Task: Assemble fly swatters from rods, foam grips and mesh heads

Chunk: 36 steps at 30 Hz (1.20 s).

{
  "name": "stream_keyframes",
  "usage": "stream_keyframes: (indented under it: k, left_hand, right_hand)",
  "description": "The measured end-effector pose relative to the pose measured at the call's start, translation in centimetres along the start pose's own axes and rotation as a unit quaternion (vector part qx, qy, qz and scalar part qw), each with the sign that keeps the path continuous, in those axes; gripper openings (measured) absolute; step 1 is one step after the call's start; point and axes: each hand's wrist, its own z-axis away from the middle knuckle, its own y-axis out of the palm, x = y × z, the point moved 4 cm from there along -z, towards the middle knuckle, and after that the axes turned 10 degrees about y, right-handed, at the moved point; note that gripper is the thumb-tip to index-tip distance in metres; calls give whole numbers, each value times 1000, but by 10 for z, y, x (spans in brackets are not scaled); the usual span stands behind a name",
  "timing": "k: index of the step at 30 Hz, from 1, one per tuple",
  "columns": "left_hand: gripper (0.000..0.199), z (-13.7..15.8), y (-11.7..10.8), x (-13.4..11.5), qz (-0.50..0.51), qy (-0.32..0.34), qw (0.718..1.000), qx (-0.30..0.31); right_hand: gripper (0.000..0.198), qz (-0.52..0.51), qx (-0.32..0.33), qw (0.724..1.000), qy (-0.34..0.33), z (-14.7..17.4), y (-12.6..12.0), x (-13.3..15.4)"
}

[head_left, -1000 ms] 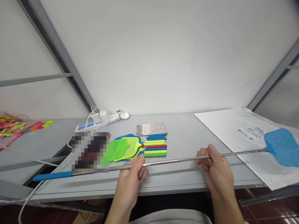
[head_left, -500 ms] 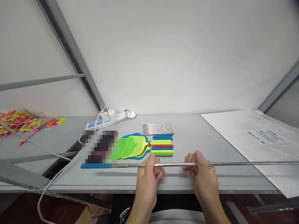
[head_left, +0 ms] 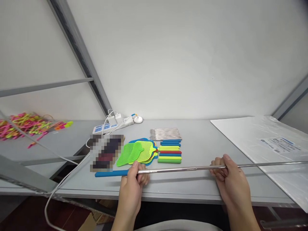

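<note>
A long metal telescopic rod with a blue handle at its left end is held level above the front of the table. My left hand is closed round it beside the handle, thumb on top. Farther right, my right hand grips the thinner part of the rod, which runs out of the picture on the right. Behind the rod lie fly swatter heads in green, yellow and blue, stacked and overlapping. Several coloured handles lie in a row beside them, with a row of shorter metal rods behind.
A power strip with plugs and white cables stands at the back left, near a small white disc. A blurred-out flat item lies at left. White wrapped sheeting covers the right side. Pink and yellow pieces are heaped far left.
My hands have moved apart along the rod: the left towards the blue handle, the right farther right. The view has shifted slightly, and the rod now tilts a little up to the right.
</note>
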Motion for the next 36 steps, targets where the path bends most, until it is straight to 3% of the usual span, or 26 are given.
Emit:
stream_keyframes:
  k: [8,14,17,20,25,30,33,36]
  left_hand:
    - [50,1,2,-13,-7,34,999,-14]
    - [47,-2,-15,-2,-32,-10,999,32]
    - [47,-10,-30,-9,-9,32,999,4]
    - [47,-15,-31,-16,10,43,999,-20]
    - [44,-1,-8,-8,86,78,980,-164]
    - [46,17,29,17,108,-4,987,-121]
    - [48,12,25,11,108,5,987,-117]
    - [48,3,10,-4,104,36,985,-134]
  right_hand:
    - [51,-5,-11,998,-65,0,5,15]
    - [49,-21,-46,998,-32,-8,-11,18]
    - [48,-35,-70,996,-50,-13,-24,21]
    - [47,-27,-59,997,-48,-15,-25,23]
    - [48,-27,-65,996,-62,-3,0,9]
    - [49,12,-6,999,-45,13,26,-16]
    - [50,81,47,995,-23,13,26,-17]
    - [51,50,76,996,-9,8,16,-10]
